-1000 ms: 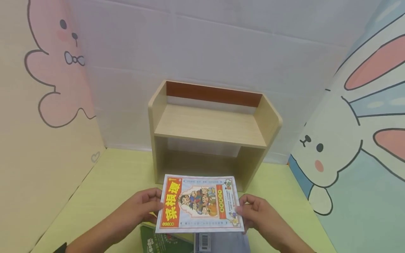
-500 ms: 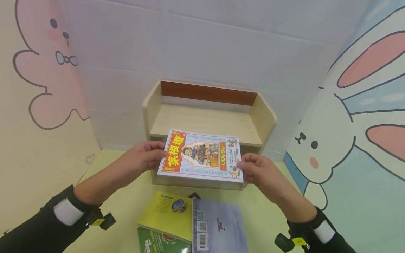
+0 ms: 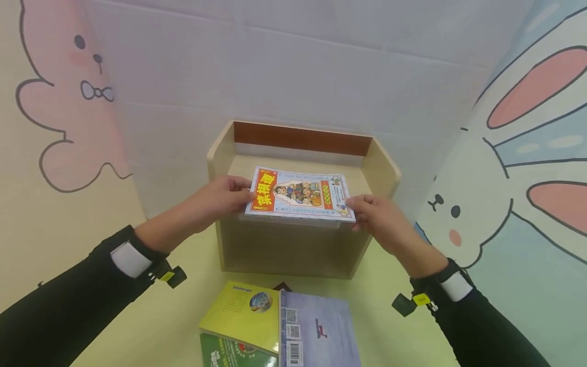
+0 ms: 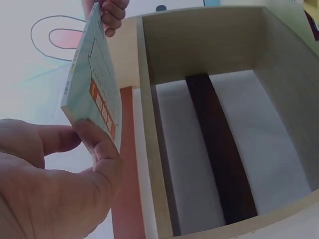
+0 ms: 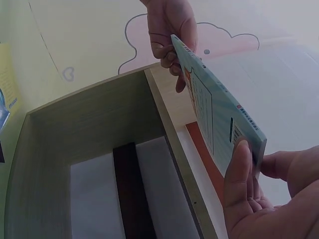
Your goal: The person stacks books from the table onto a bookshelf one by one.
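A thin book point(image 3: 300, 196) with a light blue cover, a red-and-yellow title band and cartoon figures is held level in front of the upper shelf. My left hand point(image 3: 224, 199) pinches its left edge, and my right hand point(image 3: 382, 221) pinches the right edge. The wooden shelf unit point(image 3: 286, 250) stands behind and below the book, which hides part of the upper board. In the left wrist view the thumb and fingers point(image 4: 102, 149) grip a corner. From the right wrist, the book's underside point(image 5: 219, 109) shows a barcode beside the fingertips.
Below the shelf on the pale green surface lie a yellow book point(image 3: 243, 316), a green book point(image 3: 234, 351) partly under it, and a bluish-purple book point(image 3: 318, 331). A dark corner point(image 3: 283, 286) pokes out behind them. Cartoon-printed walls point(image 3: 541, 219) enclose both sides.
Both hands have raised the book and carried it forward, from low before the shelf's lower opening up to the upper board. The books below have come into fuller view.
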{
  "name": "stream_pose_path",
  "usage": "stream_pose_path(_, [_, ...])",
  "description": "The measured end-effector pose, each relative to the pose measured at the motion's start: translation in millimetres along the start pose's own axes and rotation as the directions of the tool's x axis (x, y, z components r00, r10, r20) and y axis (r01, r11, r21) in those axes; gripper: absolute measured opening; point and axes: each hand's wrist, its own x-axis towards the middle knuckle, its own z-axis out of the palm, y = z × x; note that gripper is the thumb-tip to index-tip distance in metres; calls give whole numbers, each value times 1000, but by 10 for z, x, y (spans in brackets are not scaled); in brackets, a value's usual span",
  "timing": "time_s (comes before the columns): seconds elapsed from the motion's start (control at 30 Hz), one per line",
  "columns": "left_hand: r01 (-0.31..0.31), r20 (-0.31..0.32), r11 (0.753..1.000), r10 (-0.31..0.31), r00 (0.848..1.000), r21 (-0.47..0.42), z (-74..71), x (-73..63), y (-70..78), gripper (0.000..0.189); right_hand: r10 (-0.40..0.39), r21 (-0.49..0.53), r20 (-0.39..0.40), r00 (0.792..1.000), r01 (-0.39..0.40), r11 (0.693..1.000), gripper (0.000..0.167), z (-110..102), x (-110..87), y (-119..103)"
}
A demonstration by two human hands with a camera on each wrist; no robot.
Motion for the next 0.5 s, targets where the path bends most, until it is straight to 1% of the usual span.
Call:
stream_pose_path(0.13, [-15, -56, 998, 18, 998, 62, 25, 120, 106, 52, -8, 4, -29, 1000, 8, 1000, 50, -64, 106, -56])
stream_pose_path(0.23, [-27, -85, 997, 33, 996, 71, 16, 203, 154, 49, -12, 0, -48, 999, 12, 1000, 50, -80, 190, -106])
stream_pose_path(0.33, [-24, -105, 997, 32, 994, 76, -11, 273, 193, 48, -2, -7, -68, 998, 2, 1000, 49, -68, 256, -163])
stream_pose_path(0.43, [-14, -135, 991, 32, 990, 130, -26, 345, 223, 49, 0, -36, -91, 996, -3, 999, 49, -60, 307, -212])
stream_pose_path(0.5, [-13, -151, 983, 41, 988, 181, -33, 409, 230, 48, -3, -63, -105, 994, -3, 998, 49, -51, 342, -238])
